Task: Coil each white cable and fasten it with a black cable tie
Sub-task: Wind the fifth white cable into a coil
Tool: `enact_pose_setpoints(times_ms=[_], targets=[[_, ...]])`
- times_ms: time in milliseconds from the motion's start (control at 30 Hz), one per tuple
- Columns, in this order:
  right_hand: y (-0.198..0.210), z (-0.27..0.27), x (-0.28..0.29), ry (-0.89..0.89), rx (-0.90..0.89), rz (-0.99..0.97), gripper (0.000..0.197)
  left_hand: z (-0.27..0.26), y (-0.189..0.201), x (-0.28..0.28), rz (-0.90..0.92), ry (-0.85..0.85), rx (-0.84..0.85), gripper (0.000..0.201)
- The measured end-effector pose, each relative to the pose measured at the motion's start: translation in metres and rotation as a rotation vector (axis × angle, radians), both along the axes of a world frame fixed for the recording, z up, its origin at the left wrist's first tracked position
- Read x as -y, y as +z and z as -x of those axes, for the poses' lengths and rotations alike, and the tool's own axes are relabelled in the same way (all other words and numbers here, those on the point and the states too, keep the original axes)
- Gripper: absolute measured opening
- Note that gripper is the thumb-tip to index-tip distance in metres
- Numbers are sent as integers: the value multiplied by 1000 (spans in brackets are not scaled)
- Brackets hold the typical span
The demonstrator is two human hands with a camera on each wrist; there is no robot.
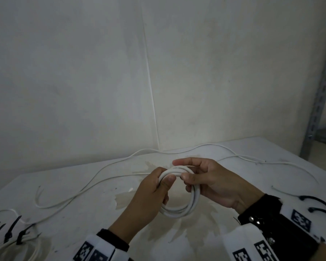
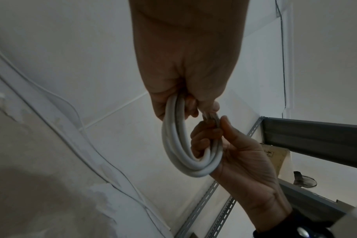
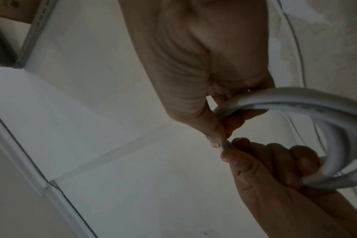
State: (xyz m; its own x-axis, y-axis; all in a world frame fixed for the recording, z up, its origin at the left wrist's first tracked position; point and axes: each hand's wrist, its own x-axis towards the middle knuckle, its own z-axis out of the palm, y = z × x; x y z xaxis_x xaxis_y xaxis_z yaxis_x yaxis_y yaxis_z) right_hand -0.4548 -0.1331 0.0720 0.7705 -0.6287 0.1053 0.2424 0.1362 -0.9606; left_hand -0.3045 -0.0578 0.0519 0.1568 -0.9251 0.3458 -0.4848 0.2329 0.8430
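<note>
1. White cable coil [image 1: 179, 208], several loops thick, is held above the middle of the white table [image 1: 87, 204], between both hands and clear of the surface.
2. That table is stained with pale brown patches under and around the hands; behind it stand plain white wall panels with a seam running down, and a grey slotted metal rack upright [image 1: 316, 102] rises at the right edge.
3. Loose white cables [image 1: 105, 166] trail in long curves across the far and left parts of the table.
4. Near the left corner lie finished coils [image 1: 17, 245] bound with black cable ties [image 1: 20, 236]; more black cable ties [image 1: 320, 204] lie loose at the right, by the right wrist.
5. Left hand [image 1: 154, 187] is closed around the coil's upper left part, thumb pressed on top of the strands, fingers wrapped beneath.
6. Right hand [image 1: 211, 178] grips the coil's upper right side: thumb and curled fingers pinch the strands, while the index finger lies straight above the loop.
7. Both thumbs almost meet at the top of the coil, as the wrist views show.
</note>
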Motion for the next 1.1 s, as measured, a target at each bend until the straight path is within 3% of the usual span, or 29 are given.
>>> enact_pose_setpoints(times_ms=[333, 500, 633, 833, 1100], targets=[[0, 8, 3, -197, -107, 177, 26, 18, -3, 12, -34, 21, -77, 28], [-5, 8, 2, -332, -159, 422, 25, 26, 1, 19, -1, 78, -137, 31], [-6, 15, 5, -253, -127, 323, 22, 29, -4, 22, -15, 90, -158, 30], [-10, 19, 6, -340, -147, 409, 21, 32, -4, 24, -70, 3, -240, 31], [-15, 28, 15, -362, -125, 323, 19, 44, -7, 34, -75, 37, -307, 34]])
